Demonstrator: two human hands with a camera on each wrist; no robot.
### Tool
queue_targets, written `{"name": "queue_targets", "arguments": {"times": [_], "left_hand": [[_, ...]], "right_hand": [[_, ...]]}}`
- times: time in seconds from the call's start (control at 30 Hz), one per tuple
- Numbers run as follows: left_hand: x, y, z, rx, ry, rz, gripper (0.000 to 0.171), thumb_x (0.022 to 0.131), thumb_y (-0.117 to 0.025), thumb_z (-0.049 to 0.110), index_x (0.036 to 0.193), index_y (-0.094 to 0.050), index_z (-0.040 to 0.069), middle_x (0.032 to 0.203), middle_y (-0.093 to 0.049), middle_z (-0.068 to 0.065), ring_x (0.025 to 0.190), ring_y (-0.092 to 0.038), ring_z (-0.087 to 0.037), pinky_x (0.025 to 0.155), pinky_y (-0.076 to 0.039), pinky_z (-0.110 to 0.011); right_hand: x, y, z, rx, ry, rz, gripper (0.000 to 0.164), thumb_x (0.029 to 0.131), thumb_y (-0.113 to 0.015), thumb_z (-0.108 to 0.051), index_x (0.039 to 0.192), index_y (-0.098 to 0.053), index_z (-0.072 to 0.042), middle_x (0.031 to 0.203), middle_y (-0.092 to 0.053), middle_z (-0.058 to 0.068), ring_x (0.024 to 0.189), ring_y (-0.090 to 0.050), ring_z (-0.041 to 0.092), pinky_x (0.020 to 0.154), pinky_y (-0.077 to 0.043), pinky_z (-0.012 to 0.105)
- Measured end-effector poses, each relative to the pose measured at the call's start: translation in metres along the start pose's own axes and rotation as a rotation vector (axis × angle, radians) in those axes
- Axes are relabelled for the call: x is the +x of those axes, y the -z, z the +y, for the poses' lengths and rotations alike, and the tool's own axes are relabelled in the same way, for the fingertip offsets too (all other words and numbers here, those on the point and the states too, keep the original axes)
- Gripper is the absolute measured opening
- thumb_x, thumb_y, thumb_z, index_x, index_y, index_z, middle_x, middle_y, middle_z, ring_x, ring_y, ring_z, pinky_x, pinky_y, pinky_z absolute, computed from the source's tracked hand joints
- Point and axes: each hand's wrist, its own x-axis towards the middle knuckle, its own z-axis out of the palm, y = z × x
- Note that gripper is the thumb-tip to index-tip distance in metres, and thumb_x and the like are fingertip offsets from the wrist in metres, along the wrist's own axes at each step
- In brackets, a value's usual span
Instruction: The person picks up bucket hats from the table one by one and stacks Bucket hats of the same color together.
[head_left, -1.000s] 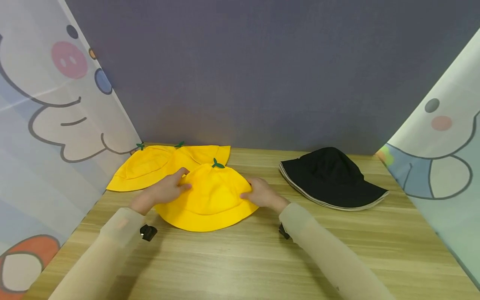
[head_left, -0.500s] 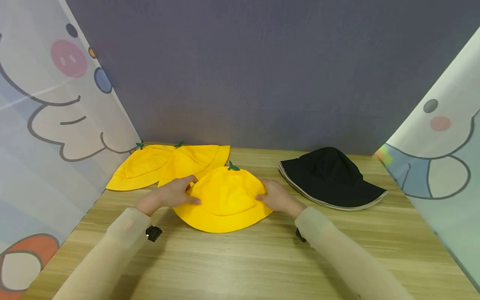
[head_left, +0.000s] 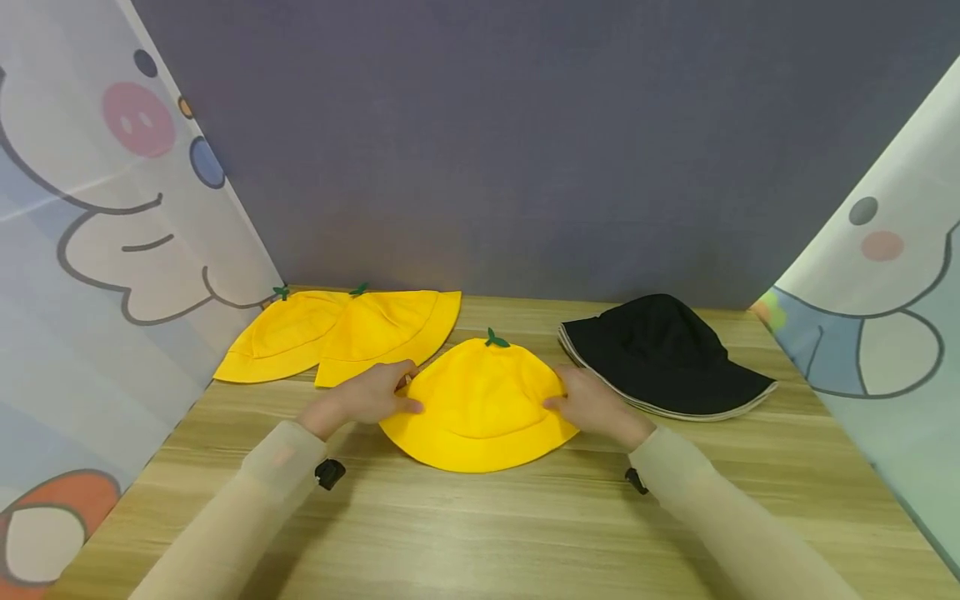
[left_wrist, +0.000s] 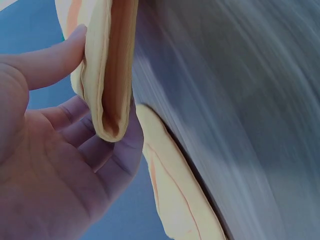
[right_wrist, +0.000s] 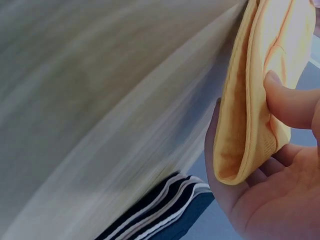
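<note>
Between both hands is a yellow bucket hat (head_left: 483, 400) with a green sprout on its crown, its brim toward me. My left hand (head_left: 372, 393) grips its left side, thumb on the front and fingers behind; the left wrist view shows the folded brim edge (left_wrist: 120, 75) between thumb and fingers. On the opposite side my right hand (head_left: 595, 402) pinches the hat the same way, and the folded brim (right_wrist: 235, 130) shows in the right wrist view. Behind to the left lie two more yellow hats (head_left: 390, 333), overlapping. A stack of black bucket hats (head_left: 663, 358) with pale edges lies at the right.
All the hats are on a wood-grain table (head_left: 465, 533). A grey panel (head_left: 495, 150) rises at the back. Cartoon-printed side panels (head_left: 90, 350) stand left and right. Small black devices (head_left: 330, 473) sit at both wrists.
Both hands have carried the yellow hat to the right and slightly toward me, away from the other yellow hats, uncovering more of them. The black hats have stayed put.
</note>
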Motion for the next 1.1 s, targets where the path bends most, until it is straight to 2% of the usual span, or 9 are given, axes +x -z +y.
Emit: {"name": "queue_targets", "arguments": {"times": [0.13, 0.33, 0.6, 0.7, 0.9, 1.0, 1.1], "left_hand": [[0.003, -0.005, 0.008, 0.003, 0.000, 0.008, 0.040, 0.084, -0.065, 0.035, 0.115, -0.049, 0.014, 0.093, -0.054, 0.000, 0.082, -0.048, -0.017, 0.071, -0.042, -0.034], [0.006, -0.013, 0.018, 0.004, -0.008, 0.019, 0.044, 0.084, -0.065, 0.032, 0.119, -0.049, 0.010, 0.107, -0.055, -0.003, 0.091, -0.050, -0.014, 0.079, -0.044, -0.034], [0.011, -0.019, 0.030, 0.060, 0.009, 0.021, 0.049, 0.085, -0.064, 0.034, 0.124, -0.047, 0.009, 0.112, -0.054, -0.001, 0.091, -0.049, -0.012, 0.080, -0.044, -0.032], [0.011, -0.021, 0.035, 0.082, -0.006, 0.026, 0.050, 0.086, -0.063, 0.033, 0.125, -0.047, 0.008, 0.113, -0.055, -0.001, 0.094, -0.048, -0.012, 0.082, -0.043, -0.033], [0.010, -0.031, 0.041, 0.205, -0.018, 0.087, 0.055, 0.087, -0.061, 0.036, 0.131, -0.044, 0.008, 0.126, -0.050, -0.006, 0.111, -0.045, -0.019, 0.091, -0.039, -0.037], [0.008, -0.037, 0.043, 0.295, -0.023, 0.119, 0.052, 0.088, -0.060, 0.035, 0.131, -0.042, 0.010, 0.121, -0.051, -0.006, 0.107, -0.047, -0.020, 0.087, -0.042, -0.037], [0.003, -0.042, 0.049, 0.387, -0.060, 0.154, 0.048, 0.087, -0.061, 0.031, 0.127, -0.041, 0.011, 0.114, -0.051, -0.008, 0.104, -0.047, -0.023, 0.082, -0.044, -0.037]], "right_hand": [[-0.006, 0.002, 0.006, -0.001, 0.009, -0.001, 0.046, 0.085, -0.065, -0.027, 0.119, -0.051, 0.000, 0.110, -0.058, 0.009, 0.090, -0.052, 0.017, 0.079, -0.045, 0.038], [-0.016, 0.003, 0.013, -0.024, -0.009, -0.019, 0.044, 0.084, -0.065, -0.028, 0.115, -0.052, 0.002, 0.103, -0.059, 0.008, 0.085, -0.052, 0.018, 0.075, -0.045, 0.038], [-0.027, 0.005, 0.018, -0.060, -0.072, -0.033, 0.050, 0.083, -0.065, -0.033, 0.117, -0.052, 0.000, 0.102, -0.059, 0.008, 0.083, -0.052, 0.019, 0.073, -0.045, 0.039], [-0.030, 0.007, 0.019, -0.079, -0.090, -0.035, 0.050, 0.082, -0.066, -0.035, 0.117, -0.052, -0.001, 0.102, -0.060, 0.008, 0.082, -0.053, 0.018, 0.071, -0.046, 0.039], [-0.034, 0.009, 0.020, -0.134, -0.107, -0.030, 0.049, 0.081, -0.066, -0.038, 0.113, -0.055, -0.003, 0.094, -0.060, 0.006, 0.073, -0.051, 0.017, 0.064, -0.045, 0.038], [-0.036, 0.007, 0.018, -0.195, -0.110, -0.024, 0.048, 0.081, -0.065, -0.041, 0.111, -0.057, -0.005, 0.090, -0.059, 0.004, 0.073, -0.051, 0.017, 0.063, -0.045, 0.038], [-0.038, 0.006, 0.013, -0.290, -0.105, -0.003, 0.044, 0.080, -0.066, -0.043, 0.103, -0.060, -0.006, 0.087, -0.056, 0.004, 0.074, -0.052, 0.020, 0.062, -0.046, 0.041]]}}
